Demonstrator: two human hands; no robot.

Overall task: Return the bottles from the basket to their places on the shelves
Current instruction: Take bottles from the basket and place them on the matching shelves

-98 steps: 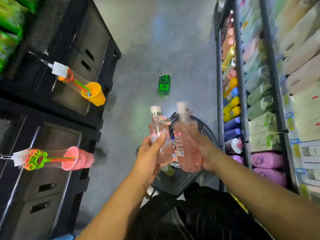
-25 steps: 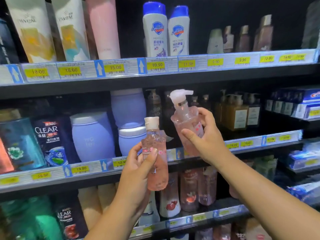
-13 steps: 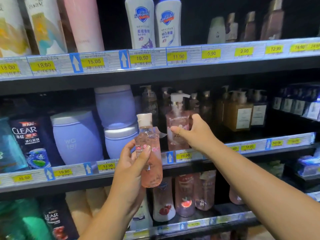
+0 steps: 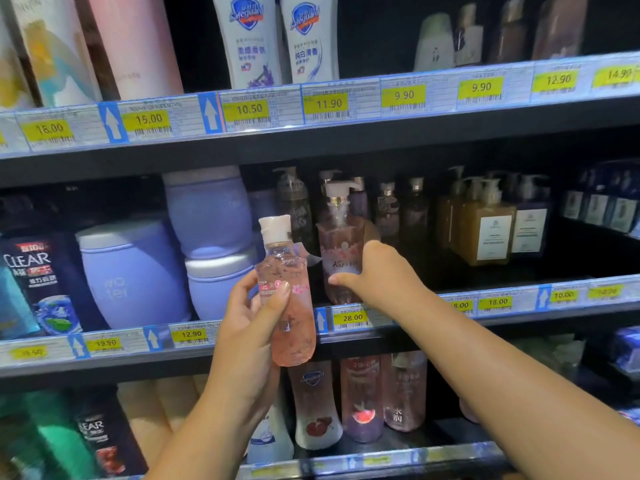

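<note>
centre of frame: left grip [image 4: 249,327] wraps a small pink bottle [image 4: 284,261], white cap up, held clear in front of the shelves. just to its right, right grip [image 4: 377,271] curls round a pink pump bottle [image 4: 341,244], which stands upright at the front of the middle shelf [image 4: 519,323], above the 28.00 price tag [image 4: 351,317]. purple tubs [image 4: 131,271] sit at left.

My left forearm rises from below, and my left hand [image 4: 256,327] has its thumb and fingers wrapped round the lower half of a bottle [image 4: 284,258], held nearly upright. My right arm reaches forward past it, almost straight. My right hand [image 4: 377,271] curls round a pump bottle [image 4: 341,244], thumb across its front, fingers hidden behind.
</note>
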